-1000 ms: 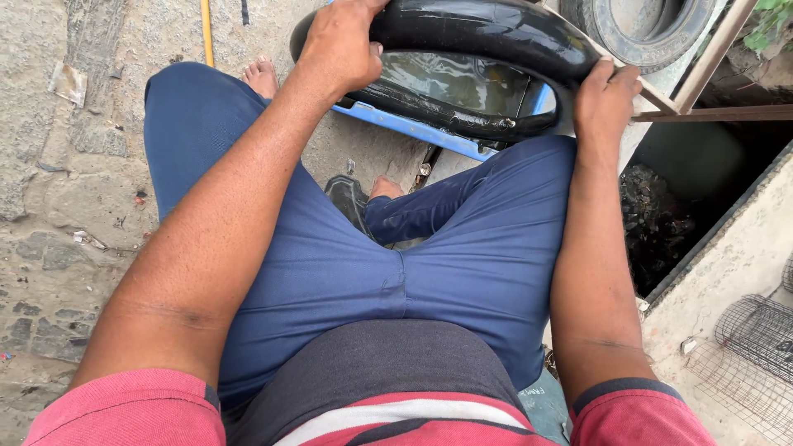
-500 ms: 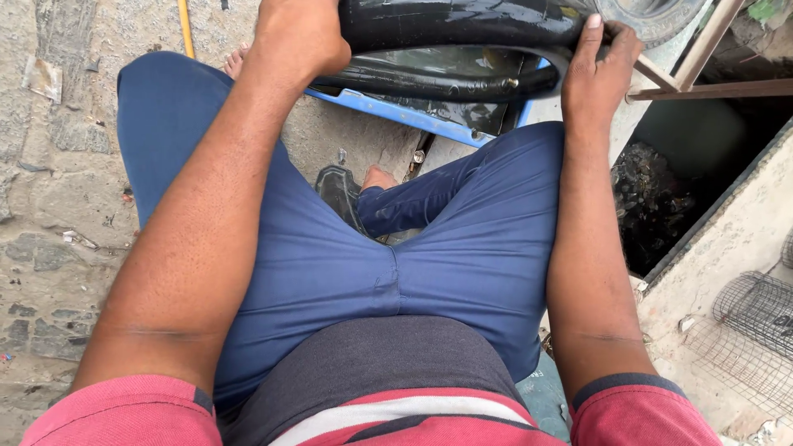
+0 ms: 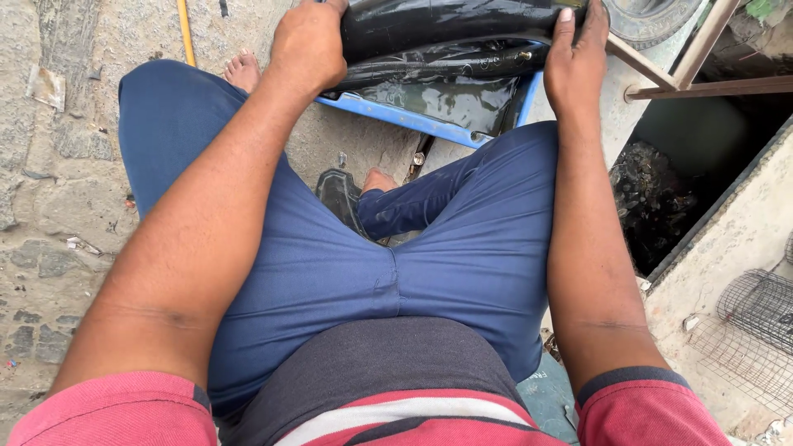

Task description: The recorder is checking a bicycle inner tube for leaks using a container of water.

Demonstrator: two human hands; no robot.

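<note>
Both hands, left hand and right hand, grip closed on the wet black tube over the blue water tub; slick rubber could slip and splash.

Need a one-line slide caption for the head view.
Both hands, left hand and right hand, grip black inner tube over blue water tub.

Your left hand and right hand have pushed the black inner tube farther out over the blue tub, flattening its loop.
</note>
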